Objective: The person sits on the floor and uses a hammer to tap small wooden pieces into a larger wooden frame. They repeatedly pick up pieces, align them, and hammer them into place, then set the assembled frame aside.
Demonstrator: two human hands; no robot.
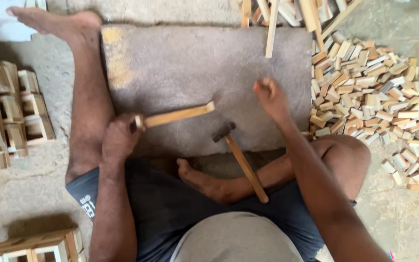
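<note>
I sit on the floor with a flat stone slab [190, 68] in front of me. My left hand [120, 138] grips one end of a thin wooden strip [178, 115], which points right over the slab's near edge. My right hand [270, 97] hovers above the slab with its fingers curled; whether it pinches something small I cannot tell. A hammer [241, 162] with a wooden handle lies between my hands, its head on the slab's front edge and its handle across my foot [195, 177].
A large heap of small wooden blocks [374, 97] lies right of the slab. Longer wooden strips [292, 14] rest at its far edge. Stacks of small assembled wooden frames [10, 111] stand at the left, with more frames [35, 245] at the bottom left.
</note>
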